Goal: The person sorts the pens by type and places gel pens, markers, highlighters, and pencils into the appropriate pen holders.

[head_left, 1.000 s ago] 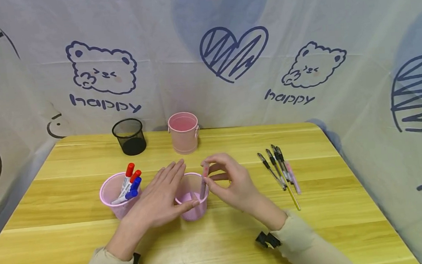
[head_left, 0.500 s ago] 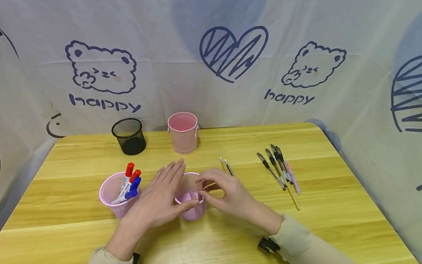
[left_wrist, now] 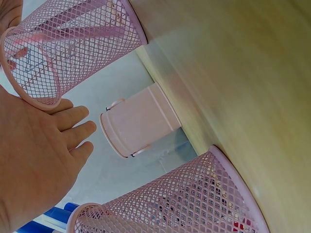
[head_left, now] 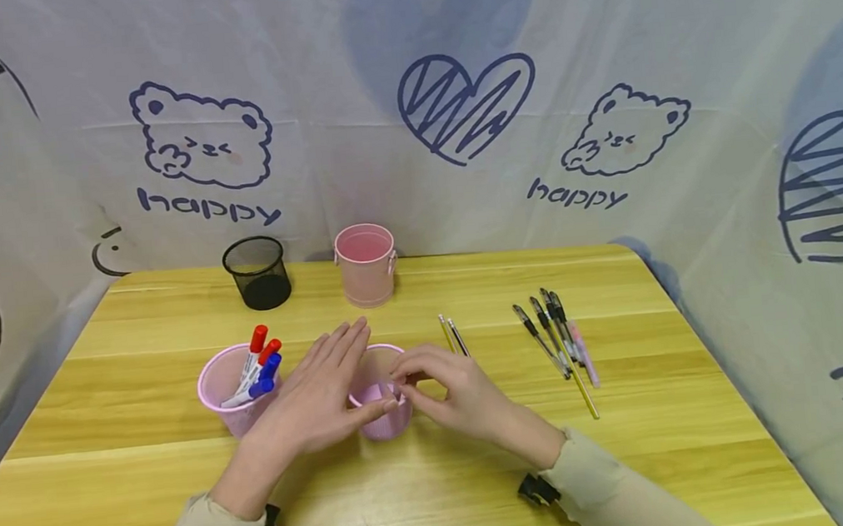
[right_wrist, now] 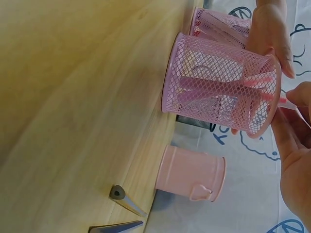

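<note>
Probably light and stiff, the pink pen (right_wrist: 283,101) suits my right hand's (head_left: 457,389) top-end pinch; fingers straight, my left hand (head_left: 323,393) steadies the mesh cup's (head_left: 388,426) left side.

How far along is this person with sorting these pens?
Looks done: the red and blue markers lean in the left mesh cup. In hand: the right hand pinches a pink-ended pen reaching into the middle mesh cup. Probably left: black-gripped pens and pencils lying on the table.
</note>
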The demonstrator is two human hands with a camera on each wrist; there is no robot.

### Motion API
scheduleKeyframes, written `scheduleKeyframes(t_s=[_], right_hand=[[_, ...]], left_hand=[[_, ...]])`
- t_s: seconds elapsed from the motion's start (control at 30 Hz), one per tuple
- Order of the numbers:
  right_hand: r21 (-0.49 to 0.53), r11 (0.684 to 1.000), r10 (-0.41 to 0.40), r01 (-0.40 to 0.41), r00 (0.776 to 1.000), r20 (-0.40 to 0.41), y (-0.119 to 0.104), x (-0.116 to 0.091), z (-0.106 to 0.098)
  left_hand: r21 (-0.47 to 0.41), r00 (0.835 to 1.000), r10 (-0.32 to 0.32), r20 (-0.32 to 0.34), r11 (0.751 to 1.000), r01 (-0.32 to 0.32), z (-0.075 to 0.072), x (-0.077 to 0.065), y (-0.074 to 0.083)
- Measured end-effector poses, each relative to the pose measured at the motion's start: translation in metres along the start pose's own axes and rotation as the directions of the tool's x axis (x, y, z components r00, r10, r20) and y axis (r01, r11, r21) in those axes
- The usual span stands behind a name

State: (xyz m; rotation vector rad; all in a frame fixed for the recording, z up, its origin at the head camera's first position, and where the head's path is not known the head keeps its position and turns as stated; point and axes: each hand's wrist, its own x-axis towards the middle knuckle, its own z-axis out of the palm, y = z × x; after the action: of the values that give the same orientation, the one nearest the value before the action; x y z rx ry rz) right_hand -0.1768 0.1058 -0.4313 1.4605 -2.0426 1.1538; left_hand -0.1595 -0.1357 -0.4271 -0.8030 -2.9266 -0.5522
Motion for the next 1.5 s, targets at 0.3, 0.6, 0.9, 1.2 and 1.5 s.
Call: scheduleKeyframes(t_s=[0.3, 0.6, 0.9, 1.2, 1.5], right_hand=[[0.051, 0.999, 0.013, -0.012, 1.0, -0.019, -0.004, -0.001, -0.004], [0.064, 0.997, 0.046, -0.041, 0.996, -0.082, -0.005, -0.003, -0.019], [0.029, 0.997, 0.082, -0.078, 0.98, -0.181, 0.002, -0.006, -0.039], [-0.021, 0.989, 0.135, -0.147, 0.951, -0.277, 0.014, -0.019, -0.065], [-0.105, 0.959, 0.211, -0.263, 0.91, -0.356, 0.031, -0.041, -0.091]], left_hand=[[0.0, 1.0, 0.007, 0.001, 1.0, -0.007, -0.001, 0.0, 0.0], [-0.005, 1.0, -0.006, 0.015, 1.0, 0.006, -0.003, 0.001, -0.001], [0.004, 1.0, -0.018, 0.024, 1.0, 0.017, -0.005, 0.001, 0.001], [0.002, 1.0, -0.017, 0.023, 1.0, 0.017, -0.004, 0.001, 0.002], [0.001, 0.999, -0.023, 0.025, 1.0, 0.023, -0.002, -0.001, 0.002]])
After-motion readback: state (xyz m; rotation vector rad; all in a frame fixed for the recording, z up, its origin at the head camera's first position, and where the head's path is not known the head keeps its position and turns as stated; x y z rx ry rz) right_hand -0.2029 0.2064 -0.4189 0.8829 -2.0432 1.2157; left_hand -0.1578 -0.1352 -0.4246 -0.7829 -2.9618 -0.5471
